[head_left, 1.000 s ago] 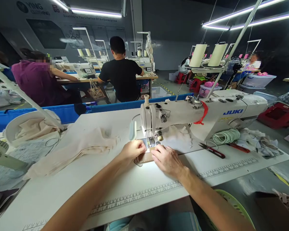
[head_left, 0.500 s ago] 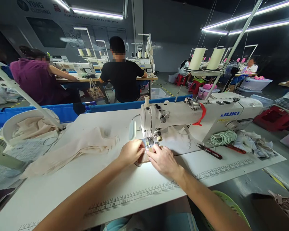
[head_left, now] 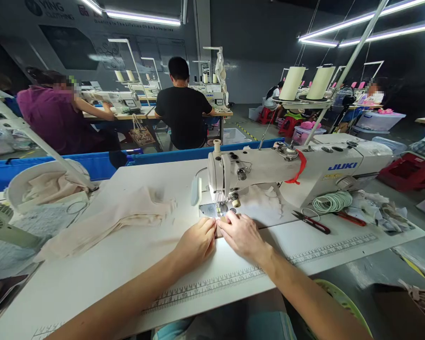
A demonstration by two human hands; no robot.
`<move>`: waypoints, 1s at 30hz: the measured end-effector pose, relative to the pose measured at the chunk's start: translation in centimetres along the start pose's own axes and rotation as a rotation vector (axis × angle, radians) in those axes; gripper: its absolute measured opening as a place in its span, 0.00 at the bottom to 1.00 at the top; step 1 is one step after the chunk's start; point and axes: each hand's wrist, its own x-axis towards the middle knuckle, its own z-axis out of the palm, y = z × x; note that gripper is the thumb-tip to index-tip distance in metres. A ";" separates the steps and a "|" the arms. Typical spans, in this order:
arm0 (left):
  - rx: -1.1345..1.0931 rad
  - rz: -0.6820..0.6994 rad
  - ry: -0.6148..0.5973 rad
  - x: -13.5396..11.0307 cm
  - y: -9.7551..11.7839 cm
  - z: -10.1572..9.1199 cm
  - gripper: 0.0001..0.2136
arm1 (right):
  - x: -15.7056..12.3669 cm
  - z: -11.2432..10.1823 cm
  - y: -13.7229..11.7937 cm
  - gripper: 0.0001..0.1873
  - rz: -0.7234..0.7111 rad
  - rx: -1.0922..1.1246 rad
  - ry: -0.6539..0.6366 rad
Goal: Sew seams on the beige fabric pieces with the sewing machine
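PASS: tabletop (head_left: 163, 240) between left hand (head_left: 197, 240) and cloth (head_left: 118, 215) | BLOCKS: sewing machine (head_left: 260, 167) ahead; snips (head_left: 311, 222), cord coil (head_left: 332, 201) right

The left hand's grip (head_left: 197, 240) and right hand's grip (head_left: 243, 237) sit close together, just short of the sewing machine's (head_left: 257, 167) needle area. From them, pale fabric (head_left: 108, 219) lies at nine o'clock on the counter (head_left: 71, 288), snips (head_left: 320, 228) at three; thread cones (head_left: 292, 84) stand at one.

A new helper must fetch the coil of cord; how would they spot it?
On the nearest table, find the white sewing machine with blue JUKI lettering. Below that lettering, just beyond the dark-red snips and left of the crumpled scraps, lies the coil of cord. Unlike them, it is pale green and wound in round loops.
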 end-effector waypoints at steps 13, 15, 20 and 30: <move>0.011 -0.037 -0.019 1.6 -1.6 1.6 0.14 | 0.2 0.7 2.0 0.10 0.122 0.000 0.062; 0.031 -0.031 -0.028 1.7 -1.6 1.6 0.14 | 0.1 0.7 2.0 0.10 0.120 0.009 0.065; 0.015 -0.049 -0.023 1.7 -1.5 1.7 0.13 | -0.2 0.7 1.8 0.11 0.135 0.006 0.051; -0.001 -0.026 -0.026 1.9 -1.9 1.6 0.14 | 2.7 0.0 3.2 0.20 0.374 0.277 0.041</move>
